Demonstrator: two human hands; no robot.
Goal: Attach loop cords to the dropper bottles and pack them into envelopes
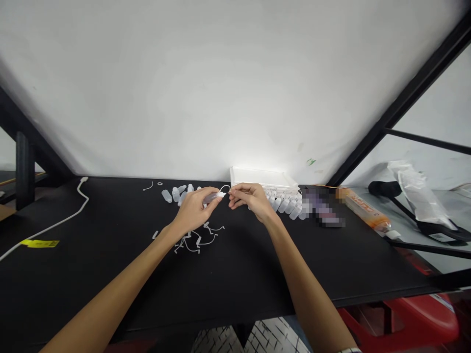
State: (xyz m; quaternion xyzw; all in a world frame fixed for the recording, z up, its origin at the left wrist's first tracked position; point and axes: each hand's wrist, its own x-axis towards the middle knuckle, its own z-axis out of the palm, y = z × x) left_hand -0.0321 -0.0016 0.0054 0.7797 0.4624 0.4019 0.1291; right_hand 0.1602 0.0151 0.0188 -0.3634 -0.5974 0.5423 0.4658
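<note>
My left hand (196, 206) grips a small translucent plastic bottle (210, 198) lying sideways, its white neck end pointing right. A thin white strip (224, 186) curves in a loop from that end to my right hand (247, 198), whose thumb and fingertips are pinched together on it. Exactly how the strip meets the bottle is too small to tell. Behind my left hand lie several similar loose bottles (167, 196). Below it, several thin white strips with small end pieces (198, 241) are scattered on the black table (228, 284).
Right of my right hand, several bottles (284, 205) lie in a row before a white box-like stack (263, 176). Farther right is an orange-and-clear package (368, 211). A white cable (69, 215) with a yellow tag crosses the left side. A red stool (423, 321) stands below.
</note>
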